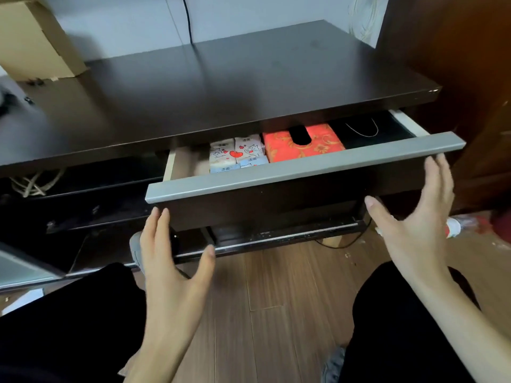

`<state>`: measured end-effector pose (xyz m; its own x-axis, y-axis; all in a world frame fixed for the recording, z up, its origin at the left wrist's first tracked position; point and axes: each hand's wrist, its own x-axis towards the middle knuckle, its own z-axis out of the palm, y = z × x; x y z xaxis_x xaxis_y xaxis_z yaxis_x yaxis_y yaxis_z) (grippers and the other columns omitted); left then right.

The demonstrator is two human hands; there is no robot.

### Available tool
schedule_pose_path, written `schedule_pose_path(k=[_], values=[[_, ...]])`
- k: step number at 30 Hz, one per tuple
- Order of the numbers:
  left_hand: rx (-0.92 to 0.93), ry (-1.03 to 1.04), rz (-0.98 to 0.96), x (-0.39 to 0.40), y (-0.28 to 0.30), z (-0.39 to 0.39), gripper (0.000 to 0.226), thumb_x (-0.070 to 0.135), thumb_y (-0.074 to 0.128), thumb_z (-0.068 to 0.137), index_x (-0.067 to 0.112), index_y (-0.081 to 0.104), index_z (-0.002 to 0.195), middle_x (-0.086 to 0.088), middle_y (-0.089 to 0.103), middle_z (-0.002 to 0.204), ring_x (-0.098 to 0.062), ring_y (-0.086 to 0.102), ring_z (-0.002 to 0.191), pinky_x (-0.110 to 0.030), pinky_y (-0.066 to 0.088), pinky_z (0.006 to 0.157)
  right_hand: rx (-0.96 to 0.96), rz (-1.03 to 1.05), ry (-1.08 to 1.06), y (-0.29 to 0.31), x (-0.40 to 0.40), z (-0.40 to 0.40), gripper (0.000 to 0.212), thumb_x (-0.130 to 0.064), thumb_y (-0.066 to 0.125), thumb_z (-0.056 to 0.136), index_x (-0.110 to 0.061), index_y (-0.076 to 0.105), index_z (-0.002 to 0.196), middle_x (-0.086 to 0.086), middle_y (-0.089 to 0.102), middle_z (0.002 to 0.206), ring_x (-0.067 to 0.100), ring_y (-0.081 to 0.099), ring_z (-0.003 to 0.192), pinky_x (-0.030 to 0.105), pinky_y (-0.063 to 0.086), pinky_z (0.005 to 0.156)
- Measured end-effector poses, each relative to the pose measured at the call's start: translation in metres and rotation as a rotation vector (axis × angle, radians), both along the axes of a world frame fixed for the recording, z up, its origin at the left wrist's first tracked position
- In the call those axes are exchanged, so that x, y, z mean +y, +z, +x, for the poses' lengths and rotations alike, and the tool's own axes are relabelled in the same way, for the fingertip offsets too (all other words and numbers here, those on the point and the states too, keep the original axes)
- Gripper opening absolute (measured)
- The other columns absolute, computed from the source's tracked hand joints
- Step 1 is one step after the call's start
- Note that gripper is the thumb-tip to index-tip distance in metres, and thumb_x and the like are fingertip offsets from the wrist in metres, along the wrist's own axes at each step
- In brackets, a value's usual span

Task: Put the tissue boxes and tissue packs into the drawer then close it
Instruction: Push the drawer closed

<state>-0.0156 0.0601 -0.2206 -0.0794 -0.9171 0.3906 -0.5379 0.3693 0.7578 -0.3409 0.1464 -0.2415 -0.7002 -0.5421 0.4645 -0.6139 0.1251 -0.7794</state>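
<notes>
- The fingers (159, 225) of the left hand (171, 261) and of the right hand (417, 217) are spread and hold nothing, at the dark wooden drawer with grey handle bar (290, 168).
- Inside lie one red patterned tissue box (318, 149) and four small cartoon-printed tissue packs (237, 157).
- I judge the loading done; next, both palms must push the front evenly.

Dim indoor light, soft sheen on dark surfaces
Diffuse glare on cabinet top (249, 78); deep shadow under it; both hands slightly motion-blurred; wide-angle bending at frame edges.
</notes>
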Motion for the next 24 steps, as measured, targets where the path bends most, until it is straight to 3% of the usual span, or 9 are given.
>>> schedule_pose_path(k=[4, 7, 9, 11, 13, 16, 20, 22, 24], values=[[-0.180, -0.060, -0.002, -0.010, -0.018, -0.032, 0.100, 0.021, 0.073, 0.085, 0.018, 0.005, 0.159, 0.008, -0.017, 0.165, 0.008, -0.013, 0.146, -0.005, 0.008, 0.108, -0.117, 0.036, 0.000, -0.002, -0.020, 0.002, 0.121, -0.039, 0.083, 0.086, -0.019, -0.006, 0.166, 0.003, -0.003, 0.177, 0.018, 0.002, 0.162, 0.034, 0.012, 0.126], [-0.234, -0.015, -0.052, -0.024, -0.027, -0.044, 0.102, 0.020, 0.073, 0.083, 0.018, 0.004, 0.158, 0.005, -0.027, 0.163, 0.022, -0.021, 0.134, -0.024, 0.029, 0.101, -0.100, 0.014, -0.038, -0.005, -0.038, 0.004, 0.122, -0.041, 0.081, 0.087, -0.015, -0.009, 0.166, 0.006, -0.005, 0.177, 0.020, -0.002, 0.161, 0.030, 0.007, 0.123], [-0.236, -0.011, -0.073, -0.036, -0.030, -0.047, 0.101, 0.019, 0.072, 0.083, 0.019, 0.004, 0.158, 0.003, -0.028, 0.163, 0.013, -0.012, 0.141, -0.031, 0.036, 0.098, -0.055, 0.018, -0.053, -0.008, -0.049, 0.000, 0.116, -0.040, 0.078, 0.089, -0.013, -0.005, 0.166, 0.008, -0.005, 0.176, 0.023, 0.000, 0.161, 0.021, 0.005, 0.122], [-0.249, -0.019, -0.081, -0.051, -0.033, -0.049, 0.100, 0.017, 0.071, 0.084, 0.019, 0.004, 0.158, 0.003, -0.028, 0.163, -0.011, 0.010, 0.148, -0.030, 0.038, 0.097, 0.030, 0.043, -0.064, -0.009, -0.062, -0.005, 0.106, -0.038, 0.073, 0.093, -0.008, 0.002, 0.166, 0.011, -0.005, 0.176, 0.026, 0.002, 0.162, 0.010, 0.001, 0.118], [-0.274, -0.032, -0.085, -0.065, -0.034, -0.052, 0.100, 0.016, 0.071, 0.084, 0.019, 0.004, 0.158, 0.002, -0.028, 0.163, -0.027, 0.019, 0.147, -0.028, 0.038, 0.097, 0.082, 0.077, -0.067, -0.012, -0.073, -0.013, 0.099, -0.033, 0.070, 0.097, -0.007, 0.005, 0.166, 0.010, -0.007, 0.176, 0.027, 0.004, 0.162, 0.016, 0.005, 0.120], [-0.323, -0.047, -0.101, -0.086, -0.033, -0.055, 0.098, 0.016, 0.072, 0.084, 0.014, 0.008, 0.158, -0.001, -0.027, 0.163, -0.033, 0.031, 0.141, -0.028, 0.046, 0.093, 0.144, 0.163, -0.020, -0.022, -0.086, -0.023, 0.093, -0.029, 0.067, 0.099, -0.009, 0.006, 0.167, 0.005, -0.010, 0.177, 0.027, 0.007, 0.162, 0.031, 0.018, 0.121], [-0.476, -0.081, -0.095, -0.118, -0.031, -0.054, 0.093, 0.020, 0.068, 0.086, 0.012, 0.009, 0.158, -0.005, -0.025, 0.164, -0.036, 0.054, 0.116, -0.038, 0.053, 0.084, 0.237, 0.295, 0.056, -0.035, -0.101, -0.039, 0.088, -0.024, 0.068, 0.099, -0.009, 0.014, 0.166, 0.004, -0.007, 0.177, 0.029, 0.015, 0.160, 0.035, 0.029, 0.118], [-0.588, -0.125, -0.058, -0.135, -0.031, -0.052, 0.093, 0.024, 0.065, 0.088, 0.012, 0.006, 0.159, -0.008, -0.024, 0.164, -0.037, 0.050, 0.125, -0.041, 0.048, 0.096, 0.256, 0.362, 0.105, -0.038, -0.109, -0.048, 0.086, -0.021, 0.068, 0.099, -0.009, 0.016, 0.166, 0.005, 0.000, 0.177, 0.028, 0.016, 0.161, 0.039, 0.029, 0.121], [-0.695, -0.178, -0.035, -0.146, -0.032, -0.048, 0.092, 0.027, 0.061, 0.090, 0.010, 0.001, 0.158, -0.011, -0.026, 0.163, -0.037, 0.030, 0.145, -0.041, 0.038, 0.110, 0.301, 0.422, 0.132, -0.040, -0.114, -0.051, 0.085, -0.020, 0.067, 0.099, -0.008, 0.016, 0.166, 0.008, 0.005, 0.176, 0.027, 0.013, 0.162, 0.042, 0.026, 0.126]])
